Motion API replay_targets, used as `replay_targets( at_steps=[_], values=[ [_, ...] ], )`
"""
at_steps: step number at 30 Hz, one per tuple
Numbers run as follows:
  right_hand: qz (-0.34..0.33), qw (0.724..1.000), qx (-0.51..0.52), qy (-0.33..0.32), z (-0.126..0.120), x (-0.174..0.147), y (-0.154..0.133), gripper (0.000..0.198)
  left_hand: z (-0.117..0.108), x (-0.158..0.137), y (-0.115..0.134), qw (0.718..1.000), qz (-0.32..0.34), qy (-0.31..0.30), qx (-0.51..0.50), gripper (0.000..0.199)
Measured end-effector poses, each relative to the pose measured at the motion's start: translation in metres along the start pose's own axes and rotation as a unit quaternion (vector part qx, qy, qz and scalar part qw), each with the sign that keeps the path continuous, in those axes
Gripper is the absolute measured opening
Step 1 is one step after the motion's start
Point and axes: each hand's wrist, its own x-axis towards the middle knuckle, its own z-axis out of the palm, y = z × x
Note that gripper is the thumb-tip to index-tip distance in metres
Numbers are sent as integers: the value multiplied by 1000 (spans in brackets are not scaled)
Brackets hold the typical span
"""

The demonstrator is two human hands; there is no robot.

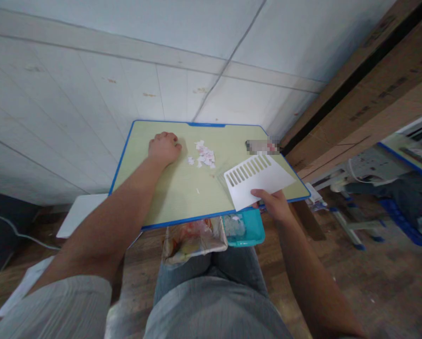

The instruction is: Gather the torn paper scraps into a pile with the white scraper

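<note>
My right hand [272,203] grips the near edge of a white sheet [253,188], thumb on top. A row of long slots runs along the sheet's far side. It is tilted over the right part of a pale yellow-green tabletop [175,197] with a blue rim. My left hand [164,148] rests on the far left part of the tabletop with its fingers curled in; whatever is inside them, if anything, is hidden. Just right of that hand lies a loose heap of small white paper pieces [205,156]. A thin white scrap [197,190] lies nearer me.
Behind the table stands a white panelled wall [182,89]. A partly blurred dark object [262,147] lies at the back right. Below the front edge are a lined bin [196,242] and a turquoise basket [255,230]. Tall cardboard [352,113] borders the right side.
</note>
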Motion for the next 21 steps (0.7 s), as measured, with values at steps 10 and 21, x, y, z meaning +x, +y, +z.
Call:
replay_targets(
  at_steps=[10, 21],
  values=[
    [-24, 998, 8, 62, 9, 13, -3, 42, 0, 1, 1, 1000, 5, 2, 20, 49],
    [-130, 979, -70, -140, 91, 142, -63, 29, 13, 14, -25, 996, 79, 30, 0, 37]
  ],
)
